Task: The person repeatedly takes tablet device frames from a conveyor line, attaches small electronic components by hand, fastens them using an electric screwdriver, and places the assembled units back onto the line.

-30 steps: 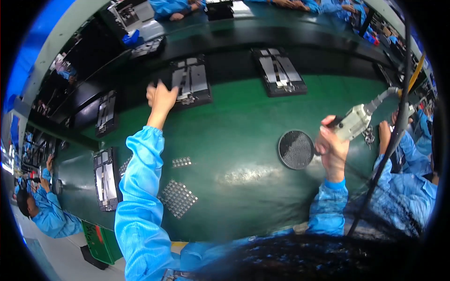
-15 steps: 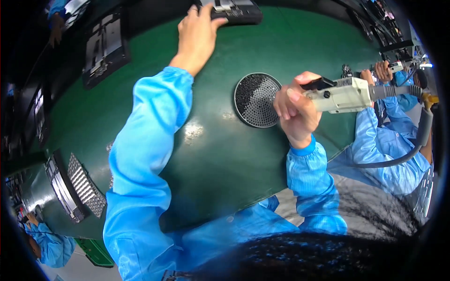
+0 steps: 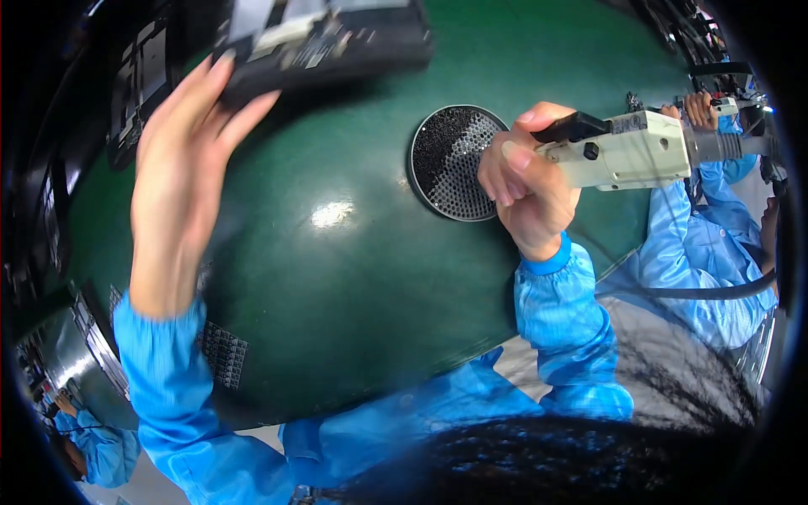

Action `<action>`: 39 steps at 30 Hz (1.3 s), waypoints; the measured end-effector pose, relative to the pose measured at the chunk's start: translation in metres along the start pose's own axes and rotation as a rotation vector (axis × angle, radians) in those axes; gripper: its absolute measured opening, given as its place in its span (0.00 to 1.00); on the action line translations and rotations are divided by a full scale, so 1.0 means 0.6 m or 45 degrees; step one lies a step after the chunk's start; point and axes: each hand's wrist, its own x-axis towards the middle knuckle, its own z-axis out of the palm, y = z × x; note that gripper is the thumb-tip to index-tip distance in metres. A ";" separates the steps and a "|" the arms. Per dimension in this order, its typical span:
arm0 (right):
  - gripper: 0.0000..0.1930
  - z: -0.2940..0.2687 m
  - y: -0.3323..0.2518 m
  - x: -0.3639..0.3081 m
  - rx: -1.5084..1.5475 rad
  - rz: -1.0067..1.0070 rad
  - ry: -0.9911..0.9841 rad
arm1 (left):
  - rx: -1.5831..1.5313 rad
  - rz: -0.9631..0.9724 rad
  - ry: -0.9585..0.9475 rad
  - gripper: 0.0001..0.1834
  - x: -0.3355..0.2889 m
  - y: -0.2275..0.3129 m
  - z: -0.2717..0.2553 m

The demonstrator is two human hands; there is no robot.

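My left hand (image 3: 181, 168) grips the left end of a flat black device housing (image 3: 353, 63) with silvery inner parts, its thumb along the near edge. Motion blurs the housing, and the top of the picture cuts it off. In my right hand (image 3: 534, 181) lies a pale power screwdriver (image 3: 631, 156) with a black lever, held roughly level; its hose runs off to the right. My fingers hide its tip. Just left of that hand sits a round perforated dish (image 3: 473, 181), partly covered with tiny black pieces that look like screws.
The green tabletop (image 3: 337, 278) curves toward me. Another black housing (image 3: 143, 80) lies at the far left. Beside my left sleeve are a grid of small parts (image 3: 223, 355) and a long strip-like part (image 3: 97, 337). Co-workers in blue sit at right (image 3: 707, 261) and lower left (image 3: 101, 450).
My left hand has swept left and nearer, and the black housing has come along with it. My right hand with the screwdriver has hardly moved beside the dish.
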 end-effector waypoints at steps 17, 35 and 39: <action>0.15 -0.009 0.003 -0.003 -0.092 0.024 -0.143 | 0.198 -0.319 0.178 0.36 -0.327 -0.070 -0.069; 0.17 0.070 -0.022 -0.025 0.034 -0.188 -0.156 | 1.162 0.336 0.052 0.15 -0.210 0.001 -0.221; 0.18 0.098 -0.020 -0.032 0.037 -0.155 -0.234 | 1.383 0.415 -0.006 0.10 -0.202 -0.001 -0.214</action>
